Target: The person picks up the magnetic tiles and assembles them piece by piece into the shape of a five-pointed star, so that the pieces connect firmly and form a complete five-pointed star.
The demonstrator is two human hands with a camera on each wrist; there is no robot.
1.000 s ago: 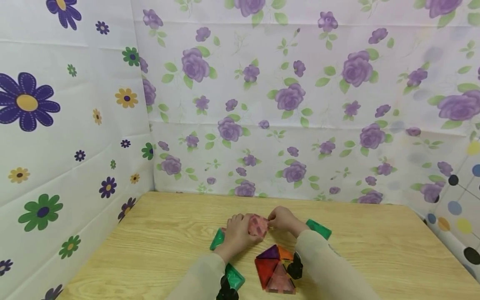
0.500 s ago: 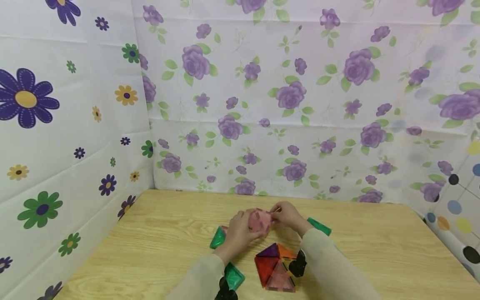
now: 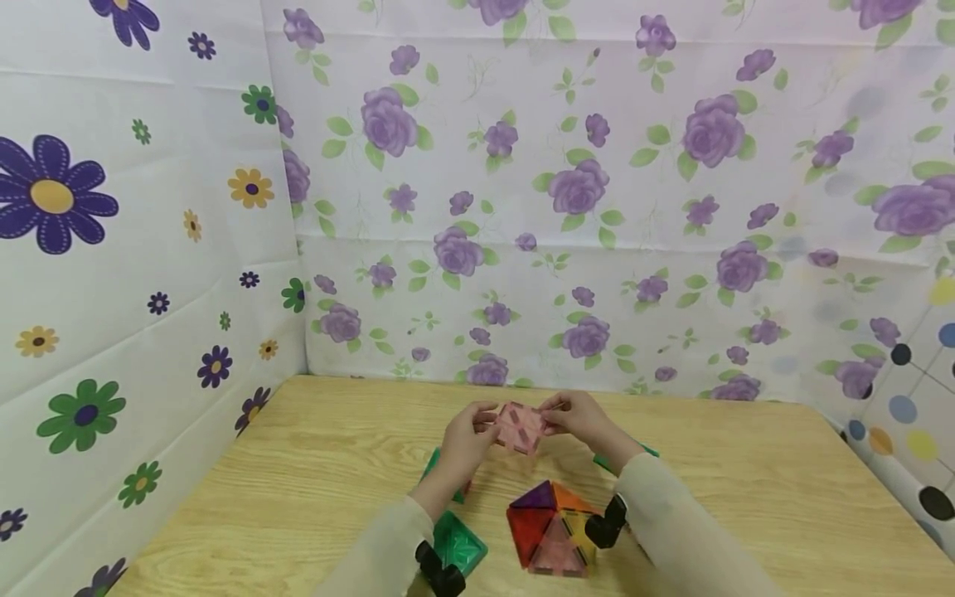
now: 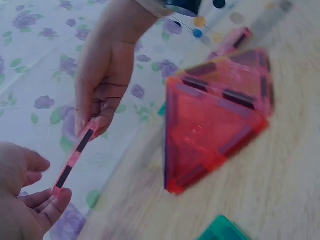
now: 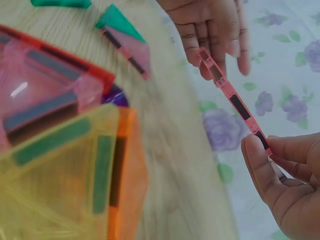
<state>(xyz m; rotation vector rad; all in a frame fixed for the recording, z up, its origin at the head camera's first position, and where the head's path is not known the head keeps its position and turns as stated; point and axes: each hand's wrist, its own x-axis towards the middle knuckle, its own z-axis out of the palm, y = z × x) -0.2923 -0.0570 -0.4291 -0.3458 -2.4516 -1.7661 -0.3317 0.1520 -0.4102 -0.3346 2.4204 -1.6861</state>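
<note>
A translucent pink magnetic tile (image 3: pixel 520 429) is held up off the table between both hands. My left hand (image 3: pixel 464 444) pinches its left side, and my right hand (image 3: pixel 584 421) pinches its right side. Seen edge-on in the right wrist view, the pink tile (image 5: pixel 240 106) shows dark magnets along its rim. Nearer the body lies a cluster of triangular tiles: purple (image 3: pixel 535 497), orange (image 3: pixel 571 499), red (image 3: pixel 528 532), yellow (image 3: pixel 579 526) and pink (image 3: pixel 558 551). In the left wrist view the red tile (image 4: pixel 205 132) looks raised and slanted.
A green tile (image 3: pixel 458 543) lies left of the cluster. Another green tile (image 5: pixel 120 24) has a pink one against it, partly behind the left wrist in the head view. A further green tile (image 3: pixel 603 462) is under the right forearm. Floral sheets hang behind the wooden table (image 3: pixel 761 489).
Both hands have lifted the pink tile up and slightly away. My left hand has shifted from covering its side to pinching its edge, so more of the tile shows.
</note>
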